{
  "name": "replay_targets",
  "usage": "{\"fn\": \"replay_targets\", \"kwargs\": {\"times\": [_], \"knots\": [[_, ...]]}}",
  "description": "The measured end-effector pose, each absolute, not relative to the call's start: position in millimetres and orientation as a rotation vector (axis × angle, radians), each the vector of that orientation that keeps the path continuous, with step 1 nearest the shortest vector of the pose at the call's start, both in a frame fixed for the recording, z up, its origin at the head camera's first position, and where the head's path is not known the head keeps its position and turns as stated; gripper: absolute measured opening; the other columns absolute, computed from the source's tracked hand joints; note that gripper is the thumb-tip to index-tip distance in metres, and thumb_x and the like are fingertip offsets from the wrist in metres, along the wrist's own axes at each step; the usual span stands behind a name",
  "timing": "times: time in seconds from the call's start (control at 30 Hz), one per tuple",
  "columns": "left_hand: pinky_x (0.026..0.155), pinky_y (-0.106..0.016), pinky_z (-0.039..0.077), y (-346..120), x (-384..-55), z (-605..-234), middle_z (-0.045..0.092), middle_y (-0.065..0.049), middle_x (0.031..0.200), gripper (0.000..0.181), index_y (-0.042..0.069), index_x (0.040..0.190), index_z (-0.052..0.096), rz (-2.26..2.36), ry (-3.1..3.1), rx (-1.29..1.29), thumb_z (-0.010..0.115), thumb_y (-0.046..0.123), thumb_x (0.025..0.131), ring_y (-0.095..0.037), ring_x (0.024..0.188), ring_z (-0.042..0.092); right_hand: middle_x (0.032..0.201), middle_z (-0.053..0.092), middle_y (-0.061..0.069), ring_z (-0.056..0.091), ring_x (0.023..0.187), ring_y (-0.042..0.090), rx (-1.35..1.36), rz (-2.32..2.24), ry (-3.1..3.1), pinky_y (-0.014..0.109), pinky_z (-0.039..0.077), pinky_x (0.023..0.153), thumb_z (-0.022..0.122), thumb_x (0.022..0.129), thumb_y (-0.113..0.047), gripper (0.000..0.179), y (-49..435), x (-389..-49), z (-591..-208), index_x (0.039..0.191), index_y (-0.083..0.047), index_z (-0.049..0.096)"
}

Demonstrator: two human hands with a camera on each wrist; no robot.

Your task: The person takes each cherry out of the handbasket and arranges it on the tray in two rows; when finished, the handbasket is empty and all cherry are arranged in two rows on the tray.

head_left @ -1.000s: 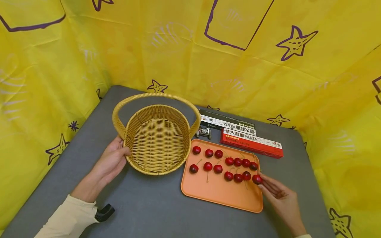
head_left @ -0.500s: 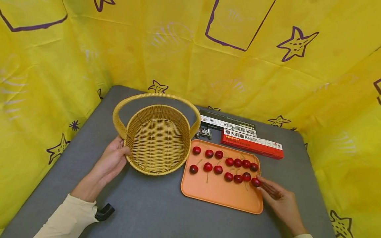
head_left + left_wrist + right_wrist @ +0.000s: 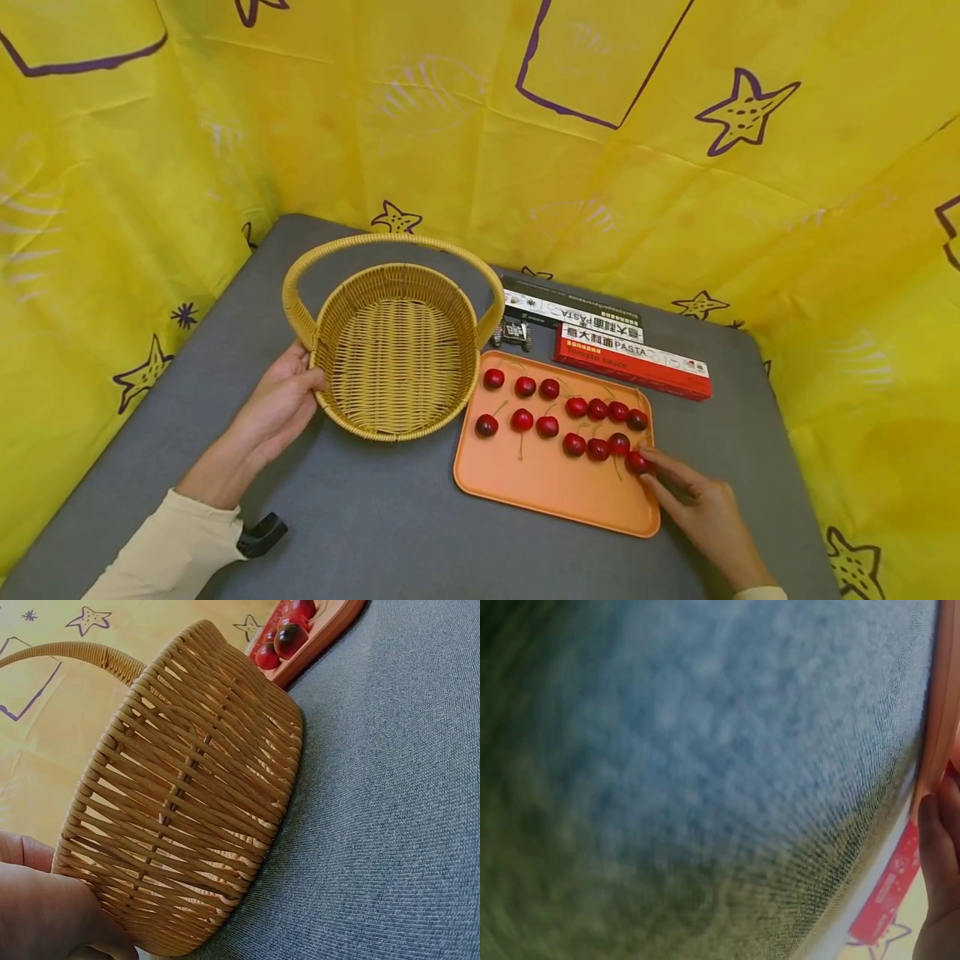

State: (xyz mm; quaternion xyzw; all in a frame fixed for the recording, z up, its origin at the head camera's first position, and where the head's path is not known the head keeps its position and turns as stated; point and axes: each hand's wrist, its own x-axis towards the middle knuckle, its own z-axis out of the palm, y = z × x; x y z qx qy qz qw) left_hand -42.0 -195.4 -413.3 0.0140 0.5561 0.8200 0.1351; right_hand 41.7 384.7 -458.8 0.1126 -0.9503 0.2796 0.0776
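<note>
My left hand (image 3: 275, 406) grips the left rim of a round woven wicker basket (image 3: 397, 367), thumb over the edge beside the base of its tall arched handle. The left wrist view shows the basket's woven side (image 3: 180, 787) close up. At the right end of an orange tray (image 3: 540, 487), my right hand (image 3: 701, 504) pinches a dark red cherry (image 3: 638, 462) between thumb and fingers, low over the tray. Several more cherries with stems lie there in two rows, among them one cherry (image 3: 487, 426) at the left end. Nothing lies inside the basket.
Behind the tray lie a red pasta box (image 3: 633, 367) and a dark pasta box (image 3: 573, 308). A small toy vehicle (image 3: 513, 334) stands between basket and boxes. A yellow patterned cloth (image 3: 450, 125) surrounds the grey table (image 3: 360, 517).
My right hand has moved slightly left and down with the cherry, to the end of the front row. My left hand and the basket have stayed put.
</note>
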Motion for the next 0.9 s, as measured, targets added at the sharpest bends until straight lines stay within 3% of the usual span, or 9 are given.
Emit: {"fn": "replay_targets", "kwargs": {"times": [0.13, 0.17, 0.3, 0.4, 0.57, 0.8, 0.9], "knots": [[0.13, -0.037, 0.007, -194, -42, -414, -0.005, -0.015, 0.176, 0.092, 0.006, 0.168, -0.012, 2.376, 1.605, 0.043, 0.029, -0.021, 0.09, -0.024, 0.161, -0.004, 0.122, 0.078, 0.001, 0.072, 0.111, 0.01, 0.383, 0.686, -2.875, 0.0, 0.042, 0.09, 0.089, 0.083, -0.008, 0.053, 387, 41, -457, 0.132, -0.022, 0.076], [0.13, -0.037, 0.007, -194, -43, -414, -0.005, -0.015, 0.176, 0.092, 0.006, 0.168, -0.012, 2.377, 1.604, 0.042, 0.029, -0.021, 0.09, -0.024, 0.161, -0.004, 0.123, 0.078, 0.0, 0.074, 0.109, 0.016, 0.392, 0.642, -2.887, 0.003, 0.046, 0.089, 0.089, 0.083, -0.009, 0.054, 387, 41, -456, 0.133, -0.022, 0.075], [0.13, -0.038, 0.006, -193, -43, -415, -0.006, -0.014, 0.176, 0.093, 0.007, 0.168, -0.012, 2.386, 1.593, 0.039, 0.029, -0.021, 0.09, -0.024, 0.161, -0.004, 0.124, 0.077, 0.005, 0.077, 0.1, 0.03, 0.45, 0.503, -2.899, 0.029, 0.062, 0.081, 0.089, 0.083, -0.01, 0.056, 387, 41, -451, 0.136, -0.02, 0.073], [0.13, -0.038, 0.005, -192, -43, -415, -0.006, -0.014, 0.176, 0.093, 0.007, 0.168, -0.013, 2.391, 1.586, 0.04, 0.03, -0.021, 0.09, -0.024, 0.161, -0.005, 0.121, 0.078, 0.01, 0.078, 0.095, 0.032, 0.479, 0.475, -2.891, 0.047, 0.063, 0.074, 0.089, 0.083, -0.009, 0.056, 388, 41, -449, 0.136, -0.017, 0.072], [0.129, -0.035, 0.006, -191, -42, -408, -0.006, -0.013, 0.177, 0.093, 0.009, 0.168, -0.011, 2.44, 1.542, 0.034, 0.034, -0.02, 0.093, -0.022, 0.161, -0.003, 0.12, 0.078, 0.012, 0.079, 0.09, 0.032, 0.49, 0.425, -2.894, 0.048, 0.063, 0.072, 0.09, 0.082, -0.011, 0.056, 391, 40, -445, 0.135, -0.015, 0.072], [0.122, -0.031, -0.025, -201, -35, -372, -0.023, 0.004, 0.175, 0.089, 0.016, 0.167, -0.019, 2.7, 1.519, 0.09, 0.034, -0.012, 0.102, -0.006, 0.157, -0.025, 0.123, 0.077, 0.011, 0.079, 0.091, 0.031, 0.54, 0.378, -2.881, 0.047, 0.063, 0.073, 0.091, 0.08, -0.013, 0.061, 386, 37, -422, 0.137, -0.015, 0.071], [0.123, -0.029, -0.021, -200, -29, -352, -0.019, 0.005, 0.176, 0.088, 0.018, 0.169, -0.012, 2.754, 1.667, 0.213, 0.035, -0.013, 0.102, -0.006, 0.158, -0.023, 0.122, 0.077, 0.011, 0.079, 0.085, 0.03, 0.631, 0.35, -2.815, 0.044, 0.063, 0.069, 0.092, 0.078, -0.011, 0.066, 378, 35, -403, 0.14, -0.016, 0.069]]}}
